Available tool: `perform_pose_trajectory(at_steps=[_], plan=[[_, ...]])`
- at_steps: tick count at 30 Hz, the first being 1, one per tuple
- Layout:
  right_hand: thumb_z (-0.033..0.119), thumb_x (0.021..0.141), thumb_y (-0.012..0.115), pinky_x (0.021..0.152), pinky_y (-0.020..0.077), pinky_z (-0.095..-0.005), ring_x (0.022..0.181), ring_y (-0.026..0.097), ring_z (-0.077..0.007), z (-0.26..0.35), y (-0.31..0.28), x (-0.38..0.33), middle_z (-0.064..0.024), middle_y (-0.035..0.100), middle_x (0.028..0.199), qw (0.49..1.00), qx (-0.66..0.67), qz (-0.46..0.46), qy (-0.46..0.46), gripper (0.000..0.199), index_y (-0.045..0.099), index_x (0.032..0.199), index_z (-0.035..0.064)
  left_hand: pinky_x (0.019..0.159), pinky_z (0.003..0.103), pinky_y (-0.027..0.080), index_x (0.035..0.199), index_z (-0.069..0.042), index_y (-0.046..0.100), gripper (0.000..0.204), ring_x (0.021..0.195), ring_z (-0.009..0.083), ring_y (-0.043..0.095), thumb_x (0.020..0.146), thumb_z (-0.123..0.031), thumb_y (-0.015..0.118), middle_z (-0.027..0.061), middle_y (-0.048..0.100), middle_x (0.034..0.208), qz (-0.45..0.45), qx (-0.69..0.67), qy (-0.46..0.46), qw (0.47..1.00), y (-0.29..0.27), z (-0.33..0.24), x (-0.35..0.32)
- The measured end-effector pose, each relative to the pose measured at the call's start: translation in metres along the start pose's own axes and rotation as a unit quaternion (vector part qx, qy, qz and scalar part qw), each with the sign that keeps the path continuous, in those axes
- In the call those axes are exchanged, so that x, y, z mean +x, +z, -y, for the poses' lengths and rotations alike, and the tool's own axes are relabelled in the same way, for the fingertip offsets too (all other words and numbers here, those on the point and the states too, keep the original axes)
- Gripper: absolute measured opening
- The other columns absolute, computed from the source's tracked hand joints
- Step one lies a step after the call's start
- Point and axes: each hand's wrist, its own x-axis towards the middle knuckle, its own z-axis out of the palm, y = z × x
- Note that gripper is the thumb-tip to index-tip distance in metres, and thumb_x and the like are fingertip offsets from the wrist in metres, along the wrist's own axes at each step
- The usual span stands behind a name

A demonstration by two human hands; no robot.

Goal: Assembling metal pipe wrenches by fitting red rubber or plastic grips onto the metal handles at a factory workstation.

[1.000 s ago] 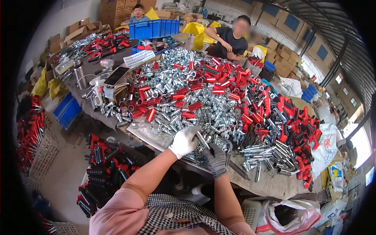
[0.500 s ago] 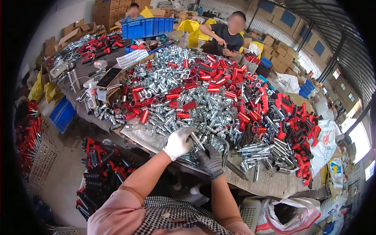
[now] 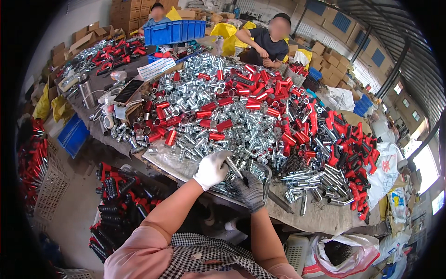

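My left hand, in a white glove, is closed with its fingertips against a shiny metal tube. My right hand, in a dark grey glove, grips the lower end of that same tube, which is held at a slant. Just beneath both hands sits a metal tray of small silver parts at the table's near edge. Beyond them spreads a heap of silver fittings mixed with red sleeves. Right of my right hand lie a pile of metal tubes and a dark rod.
Red-and-black handles crowd the table's right side; more fill a pile below left. A phone and a steel flask lie at left. Across the table sits a person; an open white sack stands lower right.
My hands and the tube stay nearly in place. Across the table, the person's hands have shifted and come closer together.
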Motion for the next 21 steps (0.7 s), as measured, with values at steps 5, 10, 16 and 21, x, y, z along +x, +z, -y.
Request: perform_pose_trajectory(at_steps=[5,10,16,21], plan=[[0.027,0.085,0.073,0.078,0.0519,-0.0343,0.084,0.066,-0.0223,-0.0022,0.0014,0.0010,-0.0148,0.069,0.092,1.000,0.011,0.003,0.003,0.044,0.063,0.114,-0.0031,0.075,0.043,0.054,0.111,-0.003,0.062,0.037,0.085,0.0393,0.065,0.075,0.002,0.055,0.0208,0.067,0.096,-0.011,-0.001,0.009,1.000,0.0013,0.0006,-0.0005],[0.025,0.084,0.073,0.075,0.0520,-0.0341,0.079,0.065,-0.0206,-0.0066,0.0025,0.0006,-0.0128,0.069,0.087,1.000,-0.007,-0.015,-0.024,0.040,0.064,0.112,-0.0025,0.076,0.044,0.054,0.113,-0.002,0.061,0.039,0.086,0.0400,0.065,0.075,0.002,0.054,0.0218,0.066,0.097,-0.017,0.003,0.001,1.000,0.0021,0.0007,-0.0003],[0.024,0.085,0.073,0.074,0.0519,-0.0329,0.079,0.065,-0.0187,-0.0047,0.0027,-0.0002,-0.0118,0.069,0.088,1.000,-0.004,-0.009,-0.011,0.040,0.064,0.112,-0.0028,0.075,0.044,0.054,0.114,-0.003,0.060,0.041,0.085,0.0402,0.065,0.075,0.003,0.054,0.0217,0.067,0.097,-0.021,0.002,0.007,1.000,0.0014,-0.0002,-0.0012],[0.036,0.085,0.071,0.077,0.0523,-0.0402,0.084,0.068,-0.0326,-0.0047,0.0018,0.0004,-0.0193,0.069,0.091,1.000,-0.003,-0.002,-0.010,0.047,0.062,0.113,-0.0006,0.072,0.044,0.054,0.113,-0.004,0.061,0.039,0.082,0.0394,0.066,0.075,0.002,0.055,0.0207,0.066,0.094,-0.006,0.006,0.006,1.000,0.0006,0.0003,-0.0018]])
